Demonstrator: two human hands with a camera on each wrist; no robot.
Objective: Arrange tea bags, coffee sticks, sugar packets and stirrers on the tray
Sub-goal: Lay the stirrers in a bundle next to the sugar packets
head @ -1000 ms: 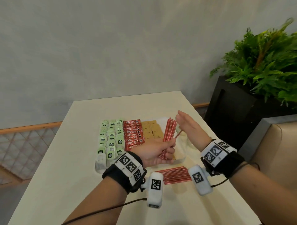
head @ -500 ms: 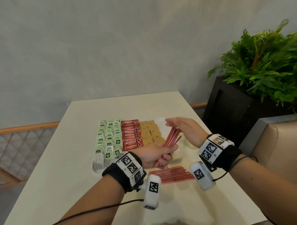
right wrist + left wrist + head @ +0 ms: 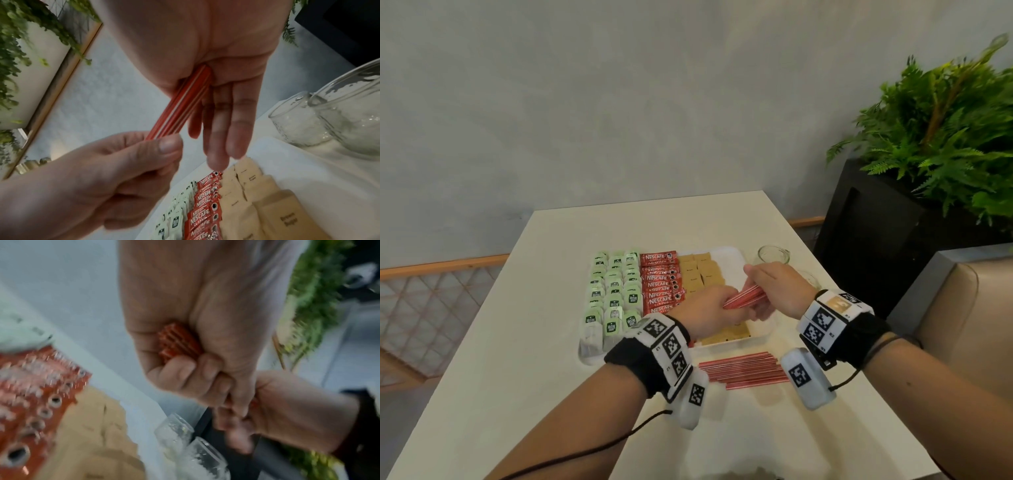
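Table: we see a pale rectangular table [image 3: 524, 342], its far edge against a grey-blue wall [image 3: 619, 102].
Tray: a white tray [image 3: 732, 255] lies near the middle of the table.
Tea bags: green-tagged tea bags [image 3: 613, 291] fill the tray's left side in rows.
Coffee sticks: red coffee sticks [image 3: 659, 281] lie stacked just right of the tea bags.
Sugar packets: brown sugar packets [image 3: 700, 270] lie right of the coffee sticks.
Stirrers: we see a red bundle of stirrers [image 3: 744, 297] held above the tray between both hands; a loose pile of stirrers [image 3: 743, 368] lies on the table in front of the tray.
Left hand: our left hand [image 3: 709, 313] is clenched round one end of the bundle.
Right hand: our right hand [image 3: 777, 287] presses its palm against the other end, fingers [image 3: 222, 126] straight.
Glasses: two clear glasses [image 3: 774, 255] stand on the table just right of the tray.
Room: a fern [image 3: 941, 137] in a black planter [image 3: 876, 246] stands right of the table, a beige seat [image 3: 962, 325] nearer us; a wooden rail with lattice [image 3: 431, 298] runs on the left.
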